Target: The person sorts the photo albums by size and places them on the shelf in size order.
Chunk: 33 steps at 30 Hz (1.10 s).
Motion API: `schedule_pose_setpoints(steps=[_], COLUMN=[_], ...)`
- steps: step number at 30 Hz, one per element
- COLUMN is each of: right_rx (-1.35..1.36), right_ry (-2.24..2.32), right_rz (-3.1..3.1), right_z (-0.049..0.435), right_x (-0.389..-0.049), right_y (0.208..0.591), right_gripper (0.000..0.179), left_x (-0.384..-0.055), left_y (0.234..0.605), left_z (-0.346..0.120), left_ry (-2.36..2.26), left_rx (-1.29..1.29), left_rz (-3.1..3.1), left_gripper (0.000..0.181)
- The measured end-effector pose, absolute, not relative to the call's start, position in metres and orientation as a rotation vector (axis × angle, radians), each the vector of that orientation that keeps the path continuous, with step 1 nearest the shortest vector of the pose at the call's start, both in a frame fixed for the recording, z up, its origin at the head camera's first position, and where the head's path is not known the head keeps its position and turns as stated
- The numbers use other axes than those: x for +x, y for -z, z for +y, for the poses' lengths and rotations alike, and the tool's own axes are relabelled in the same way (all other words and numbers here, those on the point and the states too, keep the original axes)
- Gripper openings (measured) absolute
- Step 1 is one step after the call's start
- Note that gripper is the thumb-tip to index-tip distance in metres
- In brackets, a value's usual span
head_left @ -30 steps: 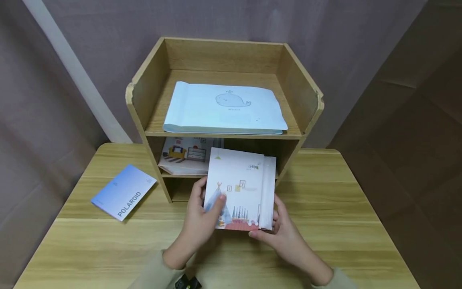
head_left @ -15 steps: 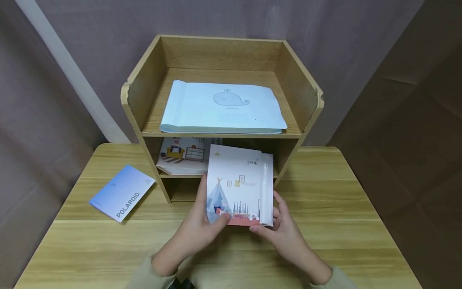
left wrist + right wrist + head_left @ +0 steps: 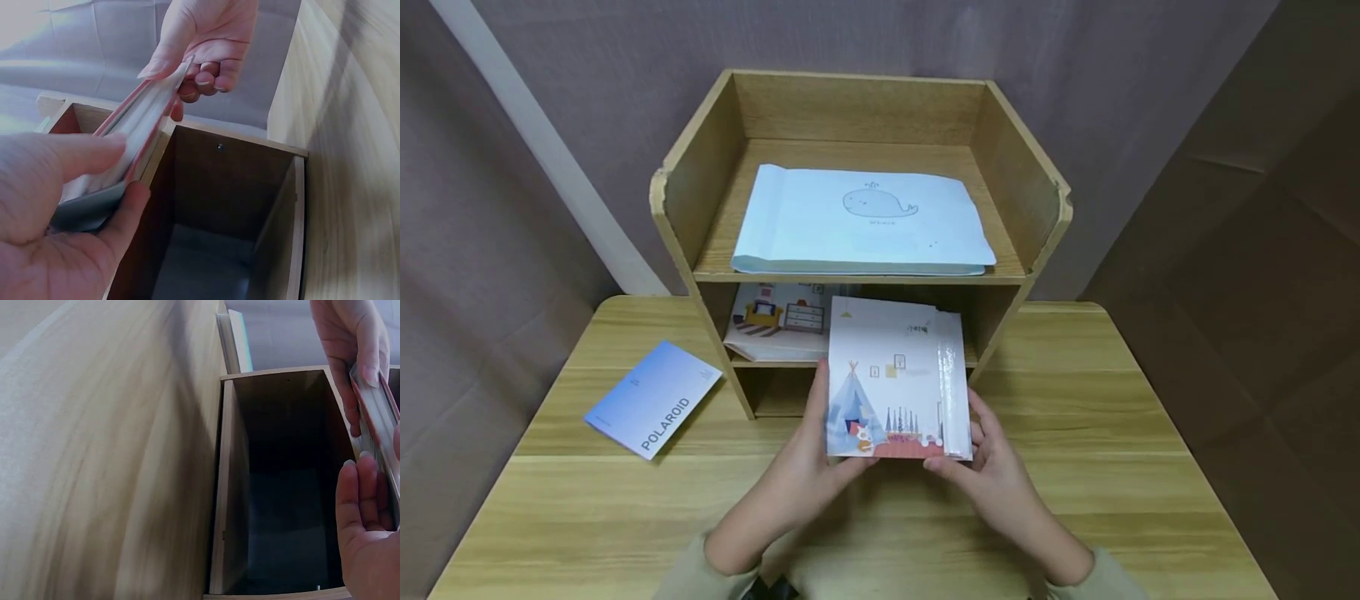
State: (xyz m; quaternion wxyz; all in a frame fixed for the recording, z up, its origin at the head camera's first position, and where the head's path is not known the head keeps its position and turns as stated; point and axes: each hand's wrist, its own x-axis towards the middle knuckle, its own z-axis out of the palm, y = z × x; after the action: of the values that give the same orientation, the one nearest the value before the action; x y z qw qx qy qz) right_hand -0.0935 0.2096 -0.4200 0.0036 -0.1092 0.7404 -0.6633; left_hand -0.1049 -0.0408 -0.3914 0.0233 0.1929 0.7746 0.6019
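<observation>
Both of my hands hold a white book (image 3: 887, 379) with a blue tent drawn on its cover, at the mouth of the middle shelf. My left hand (image 3: 801, 462) grips its left side, thumb along the near edge. At the lower right corner, my right hand (image 3: 996, 467) pinches it, thumb near the front edge and fingers beneath. In the left wrist view the book's page edges (image 3: 134, 128) show between the thumbs and fingers. Another book (image 3: 782, 321), with a yellow armchair and drawers pictured, lies on that shelf to the left, partly hidden behind the held one.
A small wooden shelf (image 3: 861, 279) stands at the back of the table (image 3: 1090, 467). On its top level lies a pale blue book (image 3: 865, 221) with a whale drawing. A blue booklet (image 3: 655, 398) marked POLAROID rests on the table to the left.
The tent book has moved slightly away from me, towards the shelf. My left thumb has slid from its cover down to the near edge. The other books stay put.
</observation>
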Motion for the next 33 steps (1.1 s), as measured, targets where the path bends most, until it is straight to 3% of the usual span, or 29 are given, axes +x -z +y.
schedule_pose_setpoints(steps=[15,26,33], right_rx=[-0.313,-0.212,-0.128], right_ry=[2.15,2.062,2.085], right_rz=[2.409,2.53,2.602], right_z=[0.215,0.22,0.218], right_x=[-0.103,-0.11,-0.116], right_y=[0.403,0.399,0.399], right_gripper=[0.082,0.078,0.065], left_x=[-0.116,-0.123,-0.128], left_y=[0.391,0.391,0.389], left_z=[-0.03,-0.024,-0.025], left_ry=[-2.157,-2.156,-2.118], left_rx=[0.496,0.504,0.507], left_rz=[2.287,2.335,2.371], left_gripper=[0.093,0.093,0.093])
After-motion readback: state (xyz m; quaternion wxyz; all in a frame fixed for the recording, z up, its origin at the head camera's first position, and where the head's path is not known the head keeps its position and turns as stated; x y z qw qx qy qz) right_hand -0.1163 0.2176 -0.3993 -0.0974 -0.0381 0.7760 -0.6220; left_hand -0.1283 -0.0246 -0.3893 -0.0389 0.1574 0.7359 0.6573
